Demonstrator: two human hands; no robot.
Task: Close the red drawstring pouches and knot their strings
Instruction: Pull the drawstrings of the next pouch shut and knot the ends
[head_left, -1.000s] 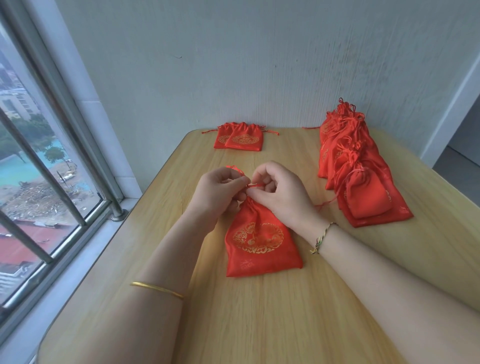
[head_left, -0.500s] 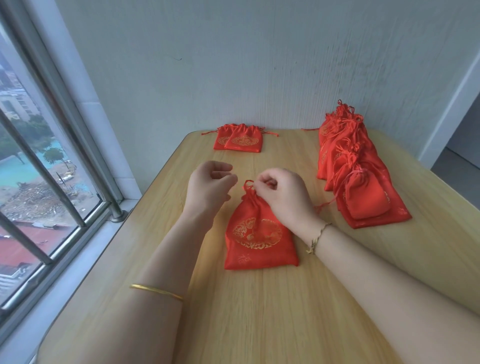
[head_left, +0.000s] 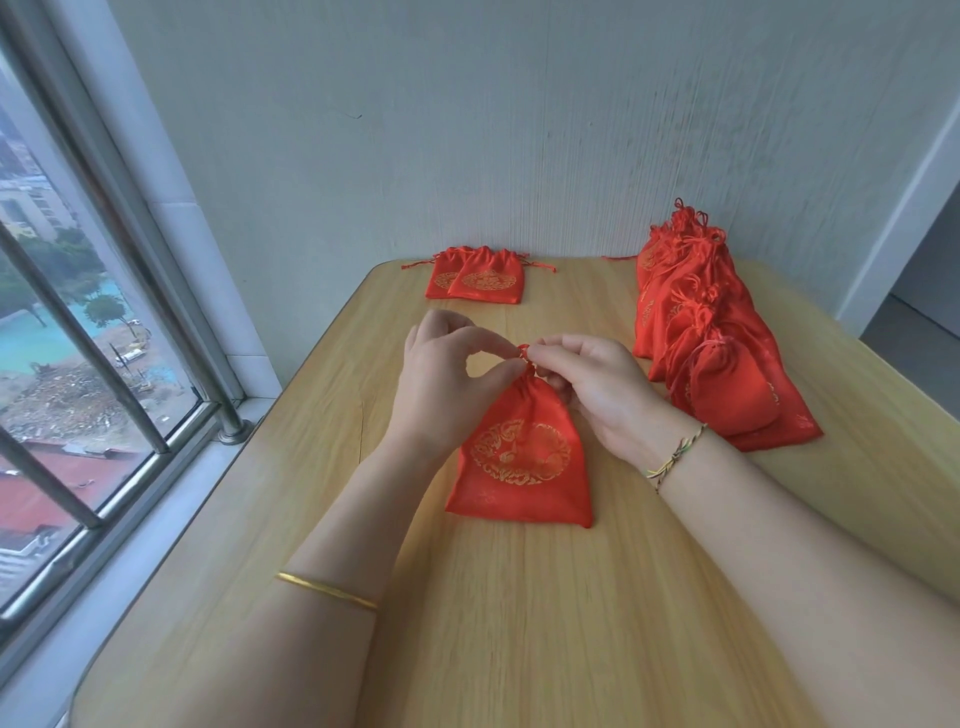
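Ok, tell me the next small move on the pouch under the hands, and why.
Probably draw the strings apart to tighten a knot: the left hand and right hand both pinch them at the neck of the pouch, which looks gathered shut.

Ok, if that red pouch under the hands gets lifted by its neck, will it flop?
Probably floppy: the pouch is thin cloth, gathered into folds at the neck. Likely light, since it lies nearly flat on the table. Its sheen suggests it may slide.
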